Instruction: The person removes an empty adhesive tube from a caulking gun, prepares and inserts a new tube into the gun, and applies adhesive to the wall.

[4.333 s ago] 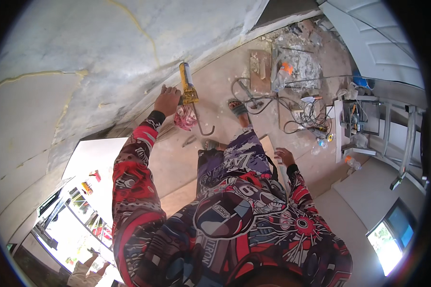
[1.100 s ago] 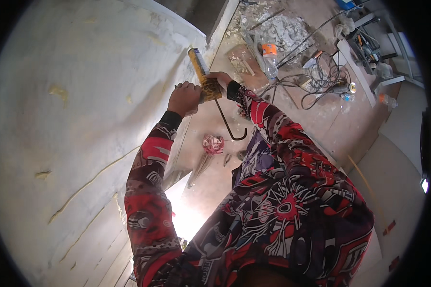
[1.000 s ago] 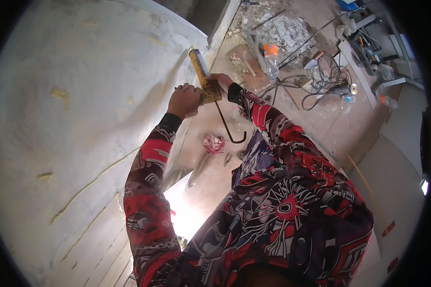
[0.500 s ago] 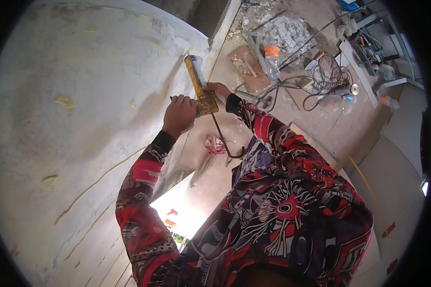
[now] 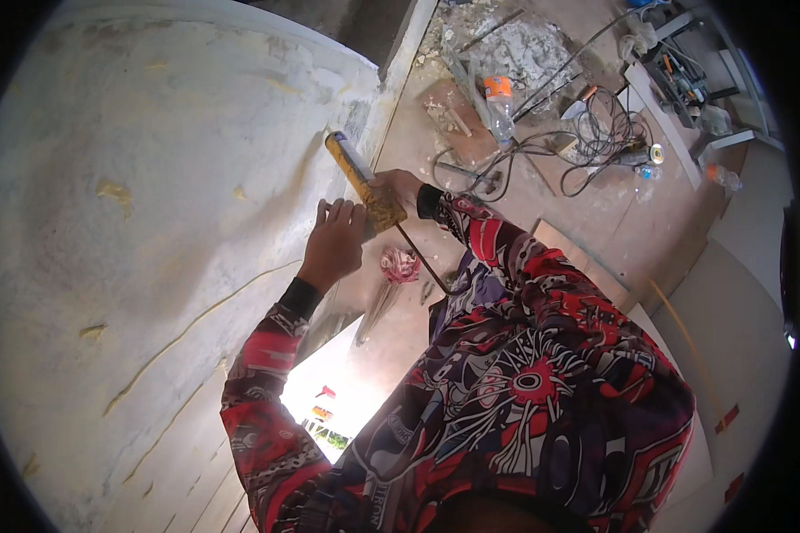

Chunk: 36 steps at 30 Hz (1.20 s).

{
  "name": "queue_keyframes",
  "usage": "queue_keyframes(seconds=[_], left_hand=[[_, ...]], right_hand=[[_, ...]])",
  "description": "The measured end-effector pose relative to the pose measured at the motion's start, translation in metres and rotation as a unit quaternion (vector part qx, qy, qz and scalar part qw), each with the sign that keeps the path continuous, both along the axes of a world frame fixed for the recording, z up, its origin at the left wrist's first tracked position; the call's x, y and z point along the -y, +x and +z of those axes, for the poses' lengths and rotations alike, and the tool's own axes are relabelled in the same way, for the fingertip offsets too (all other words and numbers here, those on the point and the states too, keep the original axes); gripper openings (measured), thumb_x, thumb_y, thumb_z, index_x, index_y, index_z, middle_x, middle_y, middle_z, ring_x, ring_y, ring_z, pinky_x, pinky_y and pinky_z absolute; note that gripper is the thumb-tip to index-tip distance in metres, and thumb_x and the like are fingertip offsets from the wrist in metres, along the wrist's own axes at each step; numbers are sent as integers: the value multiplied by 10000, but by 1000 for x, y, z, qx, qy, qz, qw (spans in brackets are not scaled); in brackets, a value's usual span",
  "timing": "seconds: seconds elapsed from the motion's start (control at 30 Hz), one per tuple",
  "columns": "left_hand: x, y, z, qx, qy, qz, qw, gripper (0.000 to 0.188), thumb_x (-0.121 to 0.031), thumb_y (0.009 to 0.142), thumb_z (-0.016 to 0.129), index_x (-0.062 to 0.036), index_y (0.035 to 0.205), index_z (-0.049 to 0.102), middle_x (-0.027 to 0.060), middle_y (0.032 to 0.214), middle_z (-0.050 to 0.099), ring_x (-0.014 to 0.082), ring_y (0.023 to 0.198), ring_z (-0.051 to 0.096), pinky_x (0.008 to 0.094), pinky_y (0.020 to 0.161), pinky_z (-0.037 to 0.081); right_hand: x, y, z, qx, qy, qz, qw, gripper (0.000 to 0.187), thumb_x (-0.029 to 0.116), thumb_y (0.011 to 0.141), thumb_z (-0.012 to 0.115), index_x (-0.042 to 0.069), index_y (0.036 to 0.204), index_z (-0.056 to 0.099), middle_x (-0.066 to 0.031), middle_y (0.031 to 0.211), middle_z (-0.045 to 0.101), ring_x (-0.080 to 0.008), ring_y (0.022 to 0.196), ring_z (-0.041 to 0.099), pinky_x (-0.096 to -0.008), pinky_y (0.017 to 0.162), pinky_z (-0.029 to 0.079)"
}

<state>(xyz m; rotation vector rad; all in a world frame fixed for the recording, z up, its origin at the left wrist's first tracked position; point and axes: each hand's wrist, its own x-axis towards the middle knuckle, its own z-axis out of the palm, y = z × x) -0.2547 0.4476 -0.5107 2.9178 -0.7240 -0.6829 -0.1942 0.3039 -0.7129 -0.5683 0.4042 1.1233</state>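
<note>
Both my hands are on a worn yellow caulking gun (image 5: 352,167), which points away to the upper left with its tip at the pale wall (image 5: 178,195). My left hand (image 5: 332,236) is closed round its handle end, the grip mostly hidden by the fingers. Further forward, my right hand (image 5: 398,185) holds the barrel from the right side. A bent metal rod (image 5: 420,256) runs back from the gun toward my body. Yellowish beads and smears of filler (image 5: 116,194) mark the wall, some following long seams.
A red and white bundle (image 5: 400,265) lies on the floor below the gun. Beyond my right arm are a plastic bottle with an orange label (image 5: 500,111), tangled black cable (image 5: 587,151), a rubble heap (image 5: 529,53) and a tool container (image 5: 676,84).
The caulking gun has come nearer along the wall and leans more to the left. Both hands have moved with it, keeping their hold, and its hooked rod end now reaches my clothing.
</note>
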Motion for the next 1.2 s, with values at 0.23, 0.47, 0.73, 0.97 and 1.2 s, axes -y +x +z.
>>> queue_keyframes(seconds=[0.23, 0.47, 0.73, 0.97, 1.2], left_hand=[[-20, -13, 5, -59, 17, 8, 998, 711, -91, 724, 706, 6, 1385, 462, 241, 1358, 483, 393, 1422, 365, 568, 1183, 268], [-34, 4, 27, -39, -96, 26, 994, 432, -23, 713, 647, -6, 1123, 512, 168, 1032, 549, 371, 1094, 528, 481, 1118, 375], [-56, 10, 95, 12, -88, 22, 996, 591, -28, 634, 727, -3, 1187, 521, 177, 1167, 554, 389, 1179, 519, 532, 1154, 354], [-74, 11, 164, 80, -70, 22, 994, 608, 26, 584, 714, -3, 1162, 524, 171, 1136, 550, 377, 1167, 531, 539, 1172, 335], [-70, 8, 216, 172, -24, -4, 985, 372, 17, 690, 666, -17, 1045, 560, 148, 1029, 585, 347, 1053, 579, 494, 1066, 436]], right_hand=[[4, -36, 22, -53, -44, 18, 997, 294, 221, 947, 610, 22, 1160, 639, -85, 1018, 680, -195, 894, 677, -325, 775, 520], [4, -25, 75, 2, -14, -26, 1000, 265, 185, 940, 622, 35, 1159, 616, -61, 1021, 675, -192, 894, 678, -346, 845, 527], [-11, 7, 154, 140, -6, 12, 990, 437, 250, 901, 704, 49, 1274, 597, -22, 1049, 665, -119, 926, 647, -311, 813, 513], [-27, 22, 234, 302, 55, -93, 947, 499, 224, 859, 756, 11, 1273, 578, -40, 1095, 640, -123, 1001, 589, -292, 857, 482], [-40, 29, 283, 302, 52, -67, 950, 355, 217, 893, 720, 33, 1173, 605, -20, 1005, 627, -93, 908, 562, -273, 767, 455]])
